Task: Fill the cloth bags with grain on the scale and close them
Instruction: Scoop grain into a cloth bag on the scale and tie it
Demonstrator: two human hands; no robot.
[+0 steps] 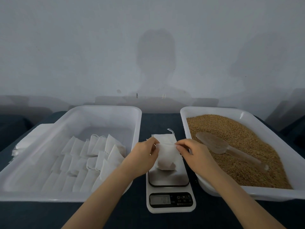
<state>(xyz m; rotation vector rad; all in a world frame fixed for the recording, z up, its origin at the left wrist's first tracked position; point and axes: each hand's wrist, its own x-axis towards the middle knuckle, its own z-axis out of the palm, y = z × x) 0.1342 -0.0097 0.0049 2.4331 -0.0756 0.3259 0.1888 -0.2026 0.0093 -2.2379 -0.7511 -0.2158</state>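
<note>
A small white cloth bag (166,156) stands on the steel plate of the digital scale (170,192), its bottom bulging with grain. My left hand (143,156) pinches the bag's top edge on the left. My right hand (189,151) pinches the top edge on the right. Just behind the bag lies another flat white bag (165,138) with a drawstring loop. Brown grain (231,146) fills the white tray on the right, and a clear plastic scoop (221,146) lies on it.
A white tray (105,111) on the left holds several filled white bags (92,156) in rows. A stack of flat empty bags (28,139) lies left of that tray. The grain tray's rim (183,129) is close to my right wrist. A dark cloth covers the table.
</note>
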